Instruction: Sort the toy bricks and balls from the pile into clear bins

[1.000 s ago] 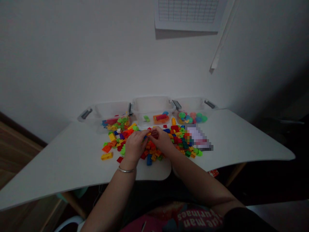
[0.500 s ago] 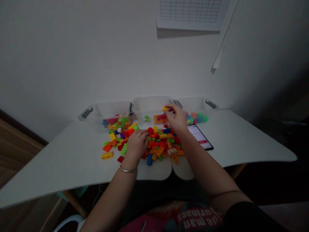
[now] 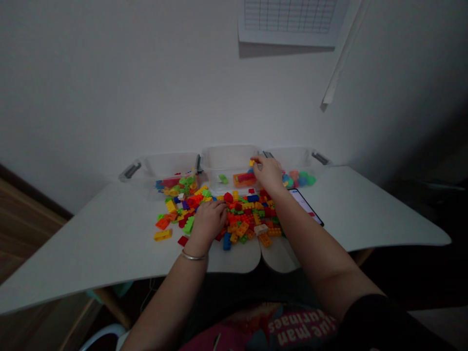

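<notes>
My right hand [image 3: 269, 174] is raised over the right part of the middle clear plastic box [image 3: 226, 158]. A small yellow toy brick [image 3: 252, 163] is pinched between its fingertips. My left hand [image 3: 209, 220] rests on the heap of coloured toy bricks [image 3: 241, 217], its fingers curled down together; whatever may lie under them is hidden. Inside the middle box are a green piece [image 3: 223, 179] and an orange block with a red piece [image 3: 244, 179]. Close to the left hand lie a light green brick [image 3: 189, 224] and a flat red piece [image 3: 183, 241].
A left clear box [image 3: 170, 163] holds mixed coloured pieces. The right clear box [image 3: 296, 155] contains round coloured pieces. Partly under my right forearm lies a phone [image 3: 306, 207]. All stand on a white table [image 3: 369, 209] against a wall with a printed sheet [image 3: 287, 22].
My right hand has shifted slightly right with the yellow brick still in its fingertips. My left hand stays on the heap, its fingers slightly lower.
</notes>
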A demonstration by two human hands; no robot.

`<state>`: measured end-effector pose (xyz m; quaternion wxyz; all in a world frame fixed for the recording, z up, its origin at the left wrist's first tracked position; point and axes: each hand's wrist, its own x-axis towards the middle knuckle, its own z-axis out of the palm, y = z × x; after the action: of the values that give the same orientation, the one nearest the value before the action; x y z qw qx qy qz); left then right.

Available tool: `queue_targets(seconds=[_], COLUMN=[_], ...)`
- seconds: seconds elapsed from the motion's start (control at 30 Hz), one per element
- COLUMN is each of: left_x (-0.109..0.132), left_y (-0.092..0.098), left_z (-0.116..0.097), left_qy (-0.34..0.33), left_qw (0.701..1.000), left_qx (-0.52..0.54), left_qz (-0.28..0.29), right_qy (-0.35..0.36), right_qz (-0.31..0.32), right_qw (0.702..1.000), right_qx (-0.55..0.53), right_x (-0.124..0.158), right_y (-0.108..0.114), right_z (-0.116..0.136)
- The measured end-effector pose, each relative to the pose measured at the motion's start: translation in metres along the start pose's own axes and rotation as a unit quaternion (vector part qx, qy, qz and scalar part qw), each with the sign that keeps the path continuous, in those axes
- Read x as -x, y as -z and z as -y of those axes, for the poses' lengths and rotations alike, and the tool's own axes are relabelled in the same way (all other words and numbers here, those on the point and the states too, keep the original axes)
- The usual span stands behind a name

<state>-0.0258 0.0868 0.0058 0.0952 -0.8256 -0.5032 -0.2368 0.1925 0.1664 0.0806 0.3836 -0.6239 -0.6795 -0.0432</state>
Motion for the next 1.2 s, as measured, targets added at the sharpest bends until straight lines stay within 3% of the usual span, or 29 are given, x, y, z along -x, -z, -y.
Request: queue_targets(seconds=[0.17, 0.47, 0.7, 0.83, 0.9, 1.1, 1.2], left_x=[-0.001, -0.001, -0.001, -0.001, -0.001, -0.002, -0.002], left_y=[0.0, 0.0, 0.003, 0.004, 0.003, 0.003, 0.003], left_z=[0.0, -0.001, -0.002, -0.003, -0.003, -0.003, -0.003], left_qy=[-0.001, 0.009, 0.01, 0.006, 0.006, 0.011, 0.011], left_qw=[1.0, 1.0, 1.0, 1.0, 1.0, 1.0, 1.0], left_qx=[0.005, 0.008, 0.004, -0.002, -0.002, 0.0, 0.0], left_qz=[0.0, 0.002, 0.009, 0.006, 0.001, 0.006, 0.014], right_qy=[0.036, 0.053, 0.038, 0.025, 0.031, 0.029, 0.025], right_qz=[0.029, 0.037, -0.024, 0.019, 0.051, 0.136, 0.158], right_qw=[0.998, 0.998, 0.995, 0.988, 0.99, 0.988, 0.982], right_qx=[0.049, 0.003, -0.093, -0.149, -0.129, 0.069, 0.096], right_x=[0.001, -0.001, 0.01, 0.031, 0.043, 0.074, 0.08], right_y=[-0.004, -0.01, 0.015, 0.028, 0.028, 0.007, -0.004], right_z=[0.005, -0.002, 0.005, 0.008, 0.007, -0.006, -0.015])
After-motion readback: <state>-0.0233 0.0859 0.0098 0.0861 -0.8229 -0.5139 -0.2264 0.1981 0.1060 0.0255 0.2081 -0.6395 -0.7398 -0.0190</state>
